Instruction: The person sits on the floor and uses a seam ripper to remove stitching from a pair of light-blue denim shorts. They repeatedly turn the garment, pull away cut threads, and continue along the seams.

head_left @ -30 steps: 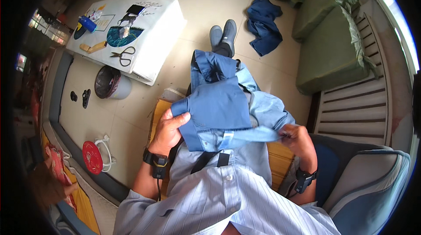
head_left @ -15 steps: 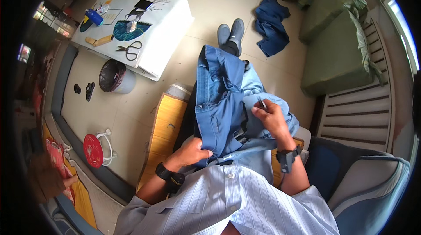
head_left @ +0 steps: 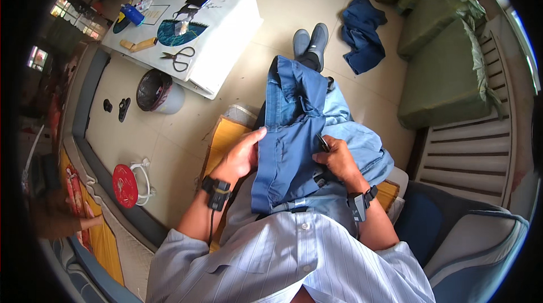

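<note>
A dark blue garment (head_left: 289, 159), which looks like denim, is spread over my lap with its stitched edge band toward the left. Under and beside it on the right lies lighter blue denim cloth (head_left: 356, 136). My left hand (head_left: 244, 153) grips the band at its left edge, thumb on top and the other fingers hidden behind the cloth. Over the garment's right part, my right hand (head_left: 339, 159) is closed around a small dark tool (head_left: 323, 143); most of it is hidden in the fingers, so its kind is unclear.
A white table (head_left: 232, 26) at the far left bears black scissors (head_left: 180, 59) and a blue bottle (head_left: 132, 14). Nearby stand a lined bin (head_left: 174, 99) and a red-topped stool (head_left: 125, 185). Another dark blue garment (head_left: 363, 34) lies on the floor. Covered green furniture (head_left: 447, 85) stands right.
My left hand has slid forward along the band, away from my body, and the near cloth lies flatter. My right hand has moved nearer and slightly left, onto the dark garment, still holding the tool.
</note>
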### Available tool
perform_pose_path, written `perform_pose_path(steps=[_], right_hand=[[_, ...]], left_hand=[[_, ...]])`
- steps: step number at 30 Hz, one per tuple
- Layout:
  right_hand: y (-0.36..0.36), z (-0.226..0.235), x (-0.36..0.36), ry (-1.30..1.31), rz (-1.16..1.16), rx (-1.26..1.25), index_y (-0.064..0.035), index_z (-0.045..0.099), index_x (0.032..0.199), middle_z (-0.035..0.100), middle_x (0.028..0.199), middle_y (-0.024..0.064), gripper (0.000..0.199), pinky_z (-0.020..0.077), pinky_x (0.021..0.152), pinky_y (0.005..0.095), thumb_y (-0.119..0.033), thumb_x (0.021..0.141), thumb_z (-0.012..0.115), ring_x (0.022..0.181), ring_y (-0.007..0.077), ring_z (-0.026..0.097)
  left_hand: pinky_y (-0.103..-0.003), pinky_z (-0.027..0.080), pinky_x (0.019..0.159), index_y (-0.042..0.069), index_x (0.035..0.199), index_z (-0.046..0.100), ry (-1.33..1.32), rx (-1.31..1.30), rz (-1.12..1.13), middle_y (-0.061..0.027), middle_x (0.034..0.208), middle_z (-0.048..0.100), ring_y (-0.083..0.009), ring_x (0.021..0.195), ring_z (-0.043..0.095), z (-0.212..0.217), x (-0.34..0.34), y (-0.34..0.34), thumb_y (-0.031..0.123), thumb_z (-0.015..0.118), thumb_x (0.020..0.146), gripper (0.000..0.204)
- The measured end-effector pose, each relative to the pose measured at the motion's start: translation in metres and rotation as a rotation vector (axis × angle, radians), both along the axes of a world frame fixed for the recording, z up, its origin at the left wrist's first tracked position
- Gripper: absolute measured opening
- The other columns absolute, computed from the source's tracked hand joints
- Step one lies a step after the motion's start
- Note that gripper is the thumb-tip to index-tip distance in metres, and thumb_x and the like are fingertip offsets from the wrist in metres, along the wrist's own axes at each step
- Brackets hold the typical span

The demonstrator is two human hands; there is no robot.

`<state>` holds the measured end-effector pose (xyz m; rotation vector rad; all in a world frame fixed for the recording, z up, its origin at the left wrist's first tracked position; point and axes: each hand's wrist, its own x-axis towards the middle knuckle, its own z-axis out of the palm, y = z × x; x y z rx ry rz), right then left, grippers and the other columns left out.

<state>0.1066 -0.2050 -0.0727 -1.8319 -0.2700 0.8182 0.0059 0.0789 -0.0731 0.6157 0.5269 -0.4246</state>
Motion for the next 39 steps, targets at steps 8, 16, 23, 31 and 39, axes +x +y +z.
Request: perform_pose_path(steps=[8, 16, 23, 31, 39], right_hand=[[-0.026, 0.024, -0.041, 0.149, 0.009, 0.138, -0.0026, 0.062, 0.087, 0.057, 0.076, -0.0045, 0.013, 0.0459, 0.068, 0.0281, 0.002, 0.088, 0.074, 0.075, 0.007, 0.052], [-0.05, 0.035, -0.052, 0.06, -0.028, 0.132, -0.0058, 0.059, 0.079, 0.051, 0.077, -0.0086, 0.023, 0.0361, 0.065, 0.0258, -0.003, 0.089, 0.079, 0.073, 0.0045, 0.043], [-0.039, 0.071, -0.028, -0.083, -0.081, 0.15, 0.0068, 0.067, 0.101, 0.062, 0.089, 0.0069, 0.041, 0.0462, 0.076, 0.0313, -0.033, 0.109, 0.061, 0.083, 0.0149, 0.055], [-0.017, 0.065, -0.036, 0.069, 0.034, 0.276, 0.0093, 0.069, 0.107, 0.067, 0.105, 0.0127, 0.04, 0.0464, 0.092, 0.0344, -0.027, 0.112, 0.054, 0.102, 0.0219, 0.061], [-0.024, 0.05, -0.054, 0.255, 0.047, 0.338, 0.0005, 0.07, 0.122, 0.067, 0.1, 0.0009, 0.033, 0.0484, 0.081, 0.0274, -0.028, 0.108, 0.065, 0.093, 0.0097, 0.057]], left_hand=[[-0.03, 0.051, 0.098, 0.004, 0.122, 0.069, -0.272, 0.404, 0.109, -0.001, 0.111, 0.073, -0.0137, 0.103, 0.067, 0.015, 0.021, -0.018, 0.005, 0.073, 0.09, 0.032], [-0.029, 0.048, 0.098, 0.006, 0.11, 0.072, -0.387, 0.35, 0.232, 0.0001, 0.107, 0.072, -0.0119, 0.1, 0.064, 0.035, -0.019, -0.042, 0.002, 0.07, 0.085, 0.025], [-0.028, 0.048, 0.099, 0.002, 0.127, 0.067, -0.277, 0.358, 0.227, -0.0004, 0.114, 0.072, -0.0127, 0.103, 0.064, 0.037, -0.019, -0.045, 0.004, 0.069, 0.082, 0.045], [-0.037, 0.057, 0.097, 0.002, 0.133, 0.064, -0.209, 0.332, 0.091, -0.0067, 0.12, 0.072, -0.0193, 0.107, 0.07, 0.028, -0.009, -0.053, 0.007, 0.073, 0.088, 0.046], [-0.04, 0.056, 0.1, 0.0, 0.131, 0.064, -0.193, 0.293, 0.177, -0.0106, 0.122, 0.073, -0.023, 0.109, 0.071, 0.025, -0.023, -0.049, 0.005, 0.071, 0.092, 0.039]])
